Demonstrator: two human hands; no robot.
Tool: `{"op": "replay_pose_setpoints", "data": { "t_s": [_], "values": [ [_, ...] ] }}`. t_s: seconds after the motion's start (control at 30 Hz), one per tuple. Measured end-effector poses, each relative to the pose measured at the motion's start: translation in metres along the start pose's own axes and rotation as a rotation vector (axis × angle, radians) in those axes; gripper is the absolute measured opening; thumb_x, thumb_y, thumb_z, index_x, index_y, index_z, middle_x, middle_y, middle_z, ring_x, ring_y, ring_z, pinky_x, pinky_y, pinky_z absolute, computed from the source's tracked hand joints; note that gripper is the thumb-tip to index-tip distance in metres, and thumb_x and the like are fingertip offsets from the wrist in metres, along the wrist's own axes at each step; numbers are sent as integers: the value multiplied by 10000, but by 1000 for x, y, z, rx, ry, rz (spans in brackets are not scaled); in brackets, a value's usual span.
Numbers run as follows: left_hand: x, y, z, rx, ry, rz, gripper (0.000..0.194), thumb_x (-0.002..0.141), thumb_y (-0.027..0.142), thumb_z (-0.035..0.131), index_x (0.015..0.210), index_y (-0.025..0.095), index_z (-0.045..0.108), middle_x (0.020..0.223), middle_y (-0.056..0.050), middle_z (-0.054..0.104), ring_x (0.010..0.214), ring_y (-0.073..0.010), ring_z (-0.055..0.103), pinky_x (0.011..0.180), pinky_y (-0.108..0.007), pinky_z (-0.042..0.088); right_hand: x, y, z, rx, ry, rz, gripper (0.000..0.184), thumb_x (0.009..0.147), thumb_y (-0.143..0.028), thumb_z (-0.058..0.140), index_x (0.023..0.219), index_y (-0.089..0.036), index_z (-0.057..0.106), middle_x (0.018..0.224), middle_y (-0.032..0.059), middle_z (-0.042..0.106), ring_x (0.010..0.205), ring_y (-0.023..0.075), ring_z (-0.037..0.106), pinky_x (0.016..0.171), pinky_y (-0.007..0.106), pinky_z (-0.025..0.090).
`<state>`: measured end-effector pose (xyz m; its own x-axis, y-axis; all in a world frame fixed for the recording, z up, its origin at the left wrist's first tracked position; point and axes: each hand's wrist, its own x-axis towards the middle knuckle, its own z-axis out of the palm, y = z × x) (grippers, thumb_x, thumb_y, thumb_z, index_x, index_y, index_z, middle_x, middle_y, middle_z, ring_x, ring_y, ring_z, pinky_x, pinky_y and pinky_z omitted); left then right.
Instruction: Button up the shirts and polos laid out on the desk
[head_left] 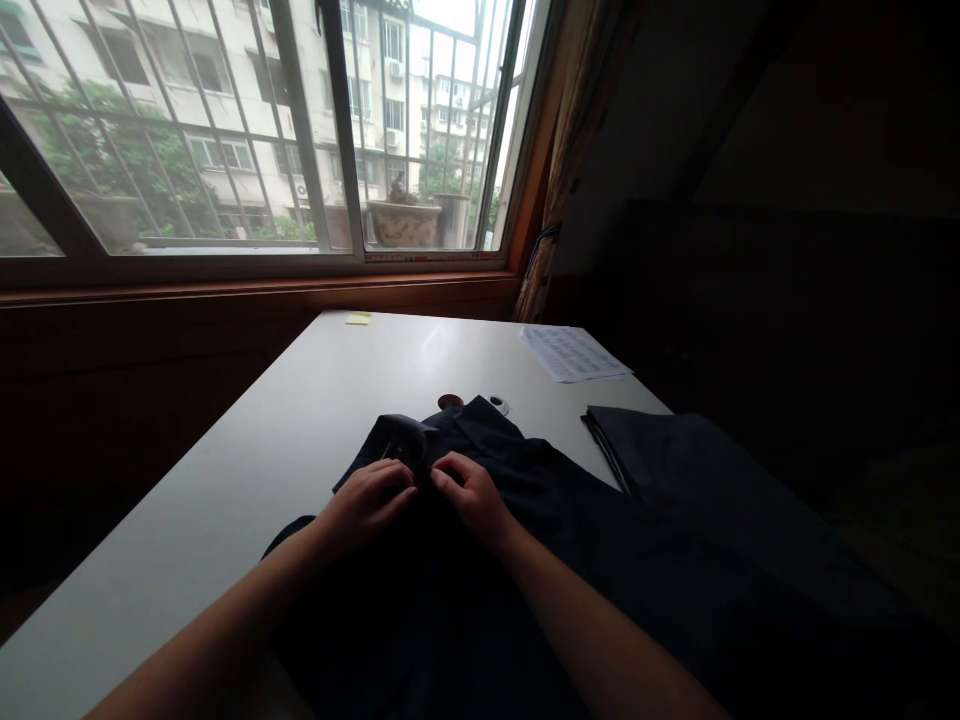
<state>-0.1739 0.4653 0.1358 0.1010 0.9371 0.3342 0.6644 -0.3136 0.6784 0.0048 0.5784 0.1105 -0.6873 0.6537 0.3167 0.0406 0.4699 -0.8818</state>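
A dark navy garment (495,580) is spread over the near part of the white table and down toward me. Near its far edge the cloth stands up in a loop, with a dark shiny inner side. My left hand (375,497) is closed on the garment just below this loop, thumb and fingers together. Close beside it on the right, my right hand (474,498) pinches the same cloth between thumb and forefinger. The fingertips of both hands nearly meet. Shadow hides whether anything small, such as a needle, sits between them.
Beyond the garment lie a brown round object (450,401) and a white ring-shaped object with a dark centre (498,404). Folded dark cloth (675,450) covers the table's right edge. Printed sheets (576,354) and a yellow note (358,319) lie on the white table (247,430), below a barred window.
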Motion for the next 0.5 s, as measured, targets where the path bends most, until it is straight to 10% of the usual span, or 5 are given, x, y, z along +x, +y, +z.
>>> {"op": "replay_pose_setpoints", "data": {
  "t_s": [0.5],
  "values": [
    [1, -3, 6, 33, 44, -166, 176, 909, 311, 564, 1030, 212, 644, 851, -24, 700, 753, -164, 660, 677, -252, 506, 0, 0, 0, 43, -63, 16, 140, 888, -300, 593, 837, -190, 664, 809, -1, 645, 801, 161, 600, 757, 259, 452]
  ]
}}
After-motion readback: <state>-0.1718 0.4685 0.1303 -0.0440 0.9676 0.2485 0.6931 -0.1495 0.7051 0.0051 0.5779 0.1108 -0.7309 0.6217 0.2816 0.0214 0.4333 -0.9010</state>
